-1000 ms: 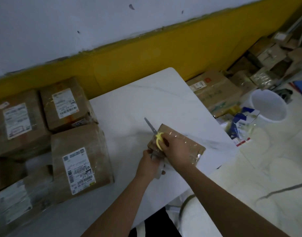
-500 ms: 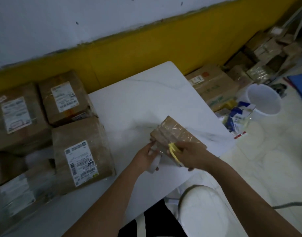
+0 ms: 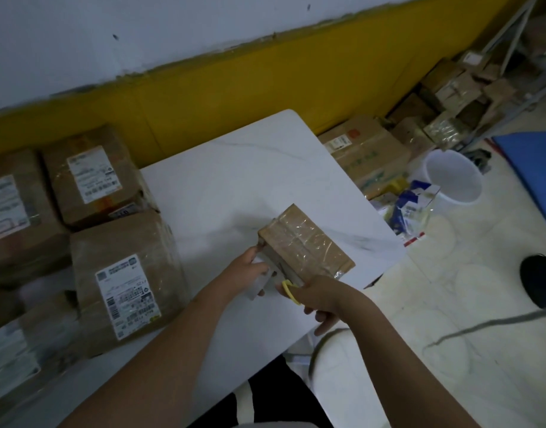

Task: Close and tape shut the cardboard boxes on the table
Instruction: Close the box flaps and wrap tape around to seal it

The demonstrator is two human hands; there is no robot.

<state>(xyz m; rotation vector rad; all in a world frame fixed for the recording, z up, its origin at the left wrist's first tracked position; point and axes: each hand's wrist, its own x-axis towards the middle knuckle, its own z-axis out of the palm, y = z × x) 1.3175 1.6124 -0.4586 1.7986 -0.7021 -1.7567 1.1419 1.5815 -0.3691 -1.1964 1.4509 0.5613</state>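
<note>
Small box (image 3: 308,242): lies flat on the white table (image 3: 234,180), towards its near right corner, wrapped over in shiny clear tape.
Its long axis: runs from far-left to near-right, slantwise to the table edge; one long side faces the person.
Left hand (image 3: 247,270): at the far-left end of that near side, thumb up against the box corner, fingers curled round a pale tape roll (image 3: 259,284) held just beside the box.
Right hand (image 3: 324,295): at the near-right end of the same side, closed round the yellow handle of the scissors (image 3: 290,290).
Scissor blades: point away from the right hand towards the left one, lying along the box's near side; I can't make out whether they are parted or what they touch.
Box relative to the hands: just beyond both, the two hands bracketing its near face.
Labelled boxes (image 3: 123,282): bigger cartons piled at the left of the table, well apart from the small one.
Floor: a white bucket (image 3: 453,177) and more cartons to the right.
</note>
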